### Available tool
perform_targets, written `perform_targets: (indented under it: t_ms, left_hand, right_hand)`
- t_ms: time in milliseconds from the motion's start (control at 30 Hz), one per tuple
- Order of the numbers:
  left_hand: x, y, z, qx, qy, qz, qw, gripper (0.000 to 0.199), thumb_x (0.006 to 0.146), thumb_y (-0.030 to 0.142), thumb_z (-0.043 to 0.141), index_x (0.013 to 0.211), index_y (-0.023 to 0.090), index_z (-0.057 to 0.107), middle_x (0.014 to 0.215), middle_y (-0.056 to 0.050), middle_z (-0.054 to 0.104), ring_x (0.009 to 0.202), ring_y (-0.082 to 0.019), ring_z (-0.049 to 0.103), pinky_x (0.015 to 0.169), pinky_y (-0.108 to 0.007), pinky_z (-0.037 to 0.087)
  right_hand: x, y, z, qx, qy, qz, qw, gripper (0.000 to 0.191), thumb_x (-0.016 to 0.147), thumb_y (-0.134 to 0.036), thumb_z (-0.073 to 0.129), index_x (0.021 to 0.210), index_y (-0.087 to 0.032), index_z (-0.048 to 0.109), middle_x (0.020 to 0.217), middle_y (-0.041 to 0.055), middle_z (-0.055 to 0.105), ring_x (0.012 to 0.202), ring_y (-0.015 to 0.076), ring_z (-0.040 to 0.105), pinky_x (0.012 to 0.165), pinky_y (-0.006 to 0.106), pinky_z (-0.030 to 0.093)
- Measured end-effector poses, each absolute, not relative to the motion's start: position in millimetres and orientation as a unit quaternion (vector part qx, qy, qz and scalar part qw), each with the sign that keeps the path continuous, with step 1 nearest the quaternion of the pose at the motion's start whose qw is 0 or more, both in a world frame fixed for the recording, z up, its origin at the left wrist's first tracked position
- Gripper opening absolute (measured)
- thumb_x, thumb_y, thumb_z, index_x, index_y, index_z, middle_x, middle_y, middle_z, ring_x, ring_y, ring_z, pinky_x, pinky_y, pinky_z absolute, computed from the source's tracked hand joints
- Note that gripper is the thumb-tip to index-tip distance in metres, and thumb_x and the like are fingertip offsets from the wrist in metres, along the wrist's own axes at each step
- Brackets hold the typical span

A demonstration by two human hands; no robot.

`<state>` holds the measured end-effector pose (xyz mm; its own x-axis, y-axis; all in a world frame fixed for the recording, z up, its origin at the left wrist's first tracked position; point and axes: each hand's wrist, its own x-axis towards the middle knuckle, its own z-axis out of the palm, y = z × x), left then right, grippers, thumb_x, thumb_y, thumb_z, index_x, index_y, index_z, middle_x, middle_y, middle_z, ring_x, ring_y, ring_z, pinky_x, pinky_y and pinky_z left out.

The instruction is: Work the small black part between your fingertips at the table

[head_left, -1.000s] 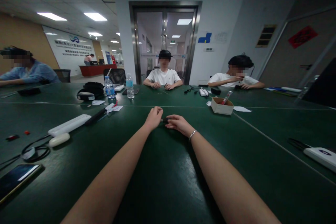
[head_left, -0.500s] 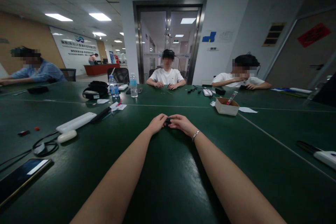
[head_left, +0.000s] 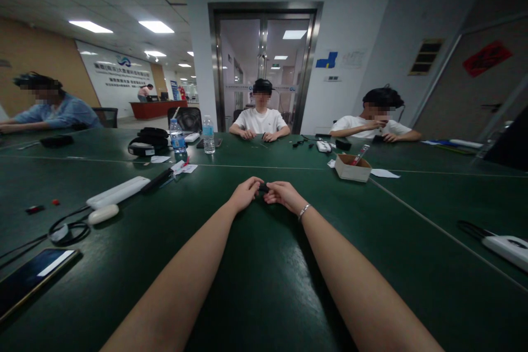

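Between my two hands is a small black object (head_left: 263, 187), mostly covered by fingers and too small to name. My left hand (head_left: 246, 194) grips its left side, fingers closed around it. From the other side my right hand (head_left: 284, 196), with a silver bracelet at the wrist, pinches its right end between thumb and fingers. Both hands are low over the green table (head_left: 264, 264), arms stretched forward. Whether the object touches the table I cannot tell.
Left lie a phone (head_left: 37, 280), a coiled cable (head_left: 68, 231), a white oval item (head_left: 103, 214) and a long white item (head_left: 118, 192). Beyond stand two water bottles (head_left: 208, 137). A small open box (head_left: 352, 169) is at right. Several people sit around the table.
My right hand has shifted slightly and its lower fingers look more curled. The black object appears a little more tilted between the hands. The view has turned slightly.
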<state>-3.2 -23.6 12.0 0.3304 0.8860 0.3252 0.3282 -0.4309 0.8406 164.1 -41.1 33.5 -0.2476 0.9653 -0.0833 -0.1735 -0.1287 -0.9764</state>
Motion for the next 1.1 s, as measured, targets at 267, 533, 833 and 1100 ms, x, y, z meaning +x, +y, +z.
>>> perform_targets:
  t_ms: [267, 533, 833, 1100]
  left_hand:
    - [-2, -24, 13, 0.738, 0.448, 0.401, 0.305, 0.029, 0.084, 0.032, 0.036, 0.102, 0.021, 0.056, 0.079, -0.001, 0.057, 0.071, -0.013, 0.052, 0.063, -0.024, 0.04]
    - [-4, -22, 12, 0.731, 0.435, 0.395, 0.346, 0.03, 0.083, 0.034, 0.038, 0.103, 0.02, 0.056, 0.066, 0.002, 0.052, 0.06, -0.011, 0.048, 0.057, -0.023, 0.038]
    - [-3, -18, 9, 0.717, 0.434, 0.403, 0.368, 0.031, 0.084, 0.033, 0.037, 0.101, 0.017, 0.057, 0.064, 0.001, 0.052, 0.056, -0.01, 0.046, 0.054, -0.022, 0.038]
    - [-4, -16, 8, 0.714, 0.432, 0.401, 0.378, 0.034, 0.084, 0.037, 0.037, 0.101, 0.016, 0.058, 0.065, 0.0, 0.054, 0.058, -0.011, 0.048, 0.055, -0.023, 0.038]
  right_hand:
    - [166, -39, 30, -0.4, -0.486, 0.63, 0.455, 0.007, 0.083, -0.012, 0.059, 0.078, -0.008, 0.055, 0.06, 0.0095, 0.062, 0.05, 0.0157, 0.063, 0.049, 0.024, 0.055]
    - [167, -39, 30, -0.4, -0.48, 0.632, 0.458, 0.005, 0.085, -0.009, 0.054, 0.08, -0.008, 0.055, 0.059, 0.0096, 0.062, 0.05, 0.0151, 0.062, 0.052, 0.024, 0.055]
    - [167, -39, 30, -0.39, -0.47, 0.641, 0.464, 0.008, 0.085, -0.006, 0.052, 0.078, -0.008, 0.054, 0.055, 0.0073, 0.06, 0.049, 0.0159, 0.062, 0.05, 0.025, 0.055]
    - [166, -40, 31, -0.393, -0.472, 0.641, 0.461, 0.007, 0.084, -0.007, 0.054, 0.077, -0.008, 0.055, 0.056, 0.0086, 0.061, 0.05, 0.0164, 0.062, 0.049, 0.025, 0.055]
